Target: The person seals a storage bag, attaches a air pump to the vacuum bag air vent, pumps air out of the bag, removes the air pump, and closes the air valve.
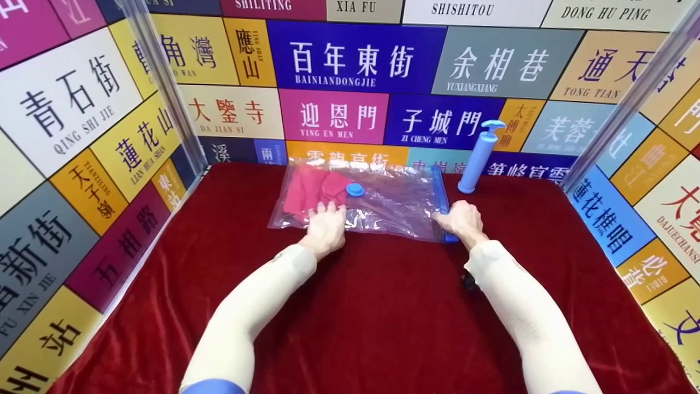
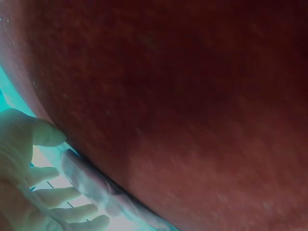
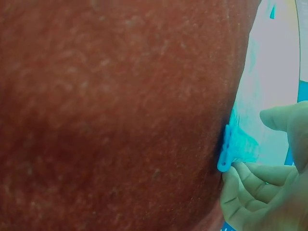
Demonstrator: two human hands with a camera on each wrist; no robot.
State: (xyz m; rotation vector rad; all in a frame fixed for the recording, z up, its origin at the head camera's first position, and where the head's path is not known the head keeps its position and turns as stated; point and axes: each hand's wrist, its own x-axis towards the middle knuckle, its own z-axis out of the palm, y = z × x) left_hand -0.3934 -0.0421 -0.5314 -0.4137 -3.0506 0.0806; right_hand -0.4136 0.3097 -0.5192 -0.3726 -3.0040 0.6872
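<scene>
Clear plastic, the bag [image 1: 399, 205] lies ahead; my left hand [image 1: 326, 227] rests unclenched over its near edge by the pink cloth [image 1: 306, 189], my right hand [image 1: 465, 219] at its blue zip [image 1: 439, 189], whether pinching I cannot tell.

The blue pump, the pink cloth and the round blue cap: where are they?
Blue pump [image 1: 478, 162]: head view, on its barrel.
Pink cloth [image 1: 307, 190]: head view, on its middle.
Round blue cap [image 1: 355, 189]: head view, on its top.

Long cream sleeves [image 1: 232, 317] meet blue fabric [image 1: 213, 387] at their upper ends.
</scene>
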